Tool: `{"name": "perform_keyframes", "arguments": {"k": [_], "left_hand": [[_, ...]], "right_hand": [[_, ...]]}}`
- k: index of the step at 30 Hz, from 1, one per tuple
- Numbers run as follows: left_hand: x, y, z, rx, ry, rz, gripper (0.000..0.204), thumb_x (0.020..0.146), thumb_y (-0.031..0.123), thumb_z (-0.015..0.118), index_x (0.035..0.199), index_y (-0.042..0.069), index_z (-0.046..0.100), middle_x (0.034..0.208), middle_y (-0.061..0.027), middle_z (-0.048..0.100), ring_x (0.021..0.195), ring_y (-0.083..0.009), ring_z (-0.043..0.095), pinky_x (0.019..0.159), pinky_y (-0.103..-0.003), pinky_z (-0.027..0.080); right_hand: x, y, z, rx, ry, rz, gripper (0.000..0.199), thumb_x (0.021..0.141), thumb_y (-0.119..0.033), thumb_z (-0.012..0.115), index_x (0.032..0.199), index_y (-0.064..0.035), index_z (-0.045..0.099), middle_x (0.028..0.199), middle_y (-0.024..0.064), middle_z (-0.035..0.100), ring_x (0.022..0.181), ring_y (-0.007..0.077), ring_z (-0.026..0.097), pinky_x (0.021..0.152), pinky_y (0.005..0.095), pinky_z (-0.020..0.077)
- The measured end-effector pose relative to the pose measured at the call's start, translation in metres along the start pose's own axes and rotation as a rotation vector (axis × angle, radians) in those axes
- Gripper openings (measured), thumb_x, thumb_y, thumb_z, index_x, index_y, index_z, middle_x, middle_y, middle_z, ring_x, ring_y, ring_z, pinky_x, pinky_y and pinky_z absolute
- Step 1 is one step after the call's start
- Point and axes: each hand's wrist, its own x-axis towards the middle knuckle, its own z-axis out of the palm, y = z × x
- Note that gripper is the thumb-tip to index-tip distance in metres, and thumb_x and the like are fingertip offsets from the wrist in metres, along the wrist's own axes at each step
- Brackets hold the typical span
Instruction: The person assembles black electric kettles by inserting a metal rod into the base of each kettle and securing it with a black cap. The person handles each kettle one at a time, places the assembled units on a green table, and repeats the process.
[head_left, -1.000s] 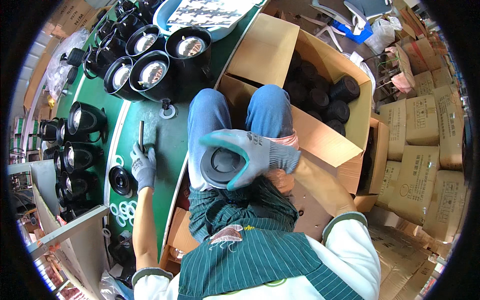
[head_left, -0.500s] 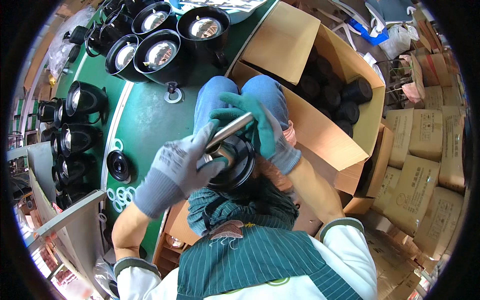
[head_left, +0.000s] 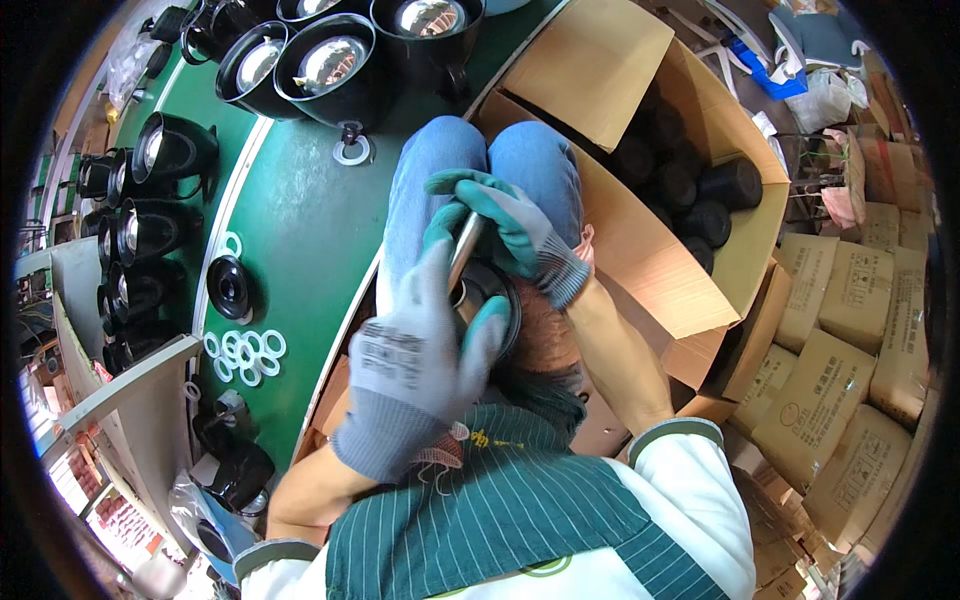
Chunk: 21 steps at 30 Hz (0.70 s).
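Between my knees sits a round black part [head_left: 509,300], partly hidden by my gloved hands. A metal bar [head_left: 466,248] slants over it, apparently joined to a metal piece at the part's middle. Curled over the bar's upper end is my right hand [head_left: 515,228], closed on it. My left hand [head_left: 405,345] lies along the bar's left side, fingers stretched toward the right hand and thumb spread apart over the black part. Slight motion blur softens the left hand.
Black pots [head_left: 332,68] with shiny insides stand on the green table [head_left: 310,215] at left, near white rings [head_left: 245,355] and a black lid [head_left: 229,286]. An open carton [head_left: 640,260] of black cylinders [head_left: 730,184] is at right, before stacked boxes [head_left: 815,385].
My left hand has swung nearer my body, its fingers straightening and its thumb spreading. The bar has turned steeper, and my right hand has curled over its end. The view has shifted slightly.
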Motion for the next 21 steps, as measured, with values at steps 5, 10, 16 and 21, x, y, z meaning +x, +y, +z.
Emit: {"name": "perform_keyframes", "arguments": {"k": [5, 10, 16, 21], "left_hand": [[0.022, -0.064, -0.021, -0.233, 0.156, 0.149, 0.065, 0.103, 0.045, 0.045, 0.145, -0.004, 0.047, 0.118, -0.0243, 0.07, 0.085, -0.0282, 0.073, 0.078, -0.038, 0.057], [0.077, -0.1, -0.023, -0.463, -0.117, 0.421, 0.07, 0.101, 0.052, 0.039, 0.137, -0.007, 0.055, 0.103, -0.0164, 0.071, 0.076, -0.0168, 0.07, 0.068, -0.03, 0.056], [0.133, -0.108, -0.01, -0.467, -0.262, 0.733, 0.047, 0.097, 0.028, 0.043, 0.128, -0.002, 0.062, 0.094, -0.0159, 0.072, 0.077, -0.0287, 0.073, 0.076, -0.037, 0.057], [0.168, -0.08, 0.022, -0.339, -0.252, 0.906, 0.039, 0.102, 0.037, 0.051, 0.11, 0.005, 0.072, 0.093, -0.0202, 0.07, 0.086, -0.0377, 0.066, 0.08, -0.046, 0.052]], "right_hand": [[-0.06, 0.006, 0.005, 0.01, -0.122, -0.221, 0.034, 0.11, -0.02, 0.045, 0.131, 0.0014, 0.06, 0.108, 0.0191, 0.073, 0.12, 0.0369, 0.067, 0.109, 0.0461, 0.0501], [-0.073, -0.012, 0.036, -0.282, -0.36, -0.509, 0.063, 0.108, -0.044, 0.032, 0.081, -0.004, 0.072, 0.072, 0.0112, 0.065, 0.09, 0.0331, 0.061, 0.12, 0.059, 0.028], [-0.071, -0.037, 0.08, -1.138, -0.714, -0.568, 0.026, 0.075, -0.034, 0.074, 0.068, -0.0099, 0.068, 0.065, 0.0037, 0.055, 0.077, 0.0265, 0.06, 0.102, 0.0507, 0.0483], [-0.06, -0.004, 0.125, -1.507, -0.848, -0.437, 0.025, 0.072, -0.033, 0.074, 0.065, -0.0118, 0.062, 0.064, 0.0011, 0.05, 0.07, 0.0207, 0.057, 0.078, 0.0396, 0.0516]]}}
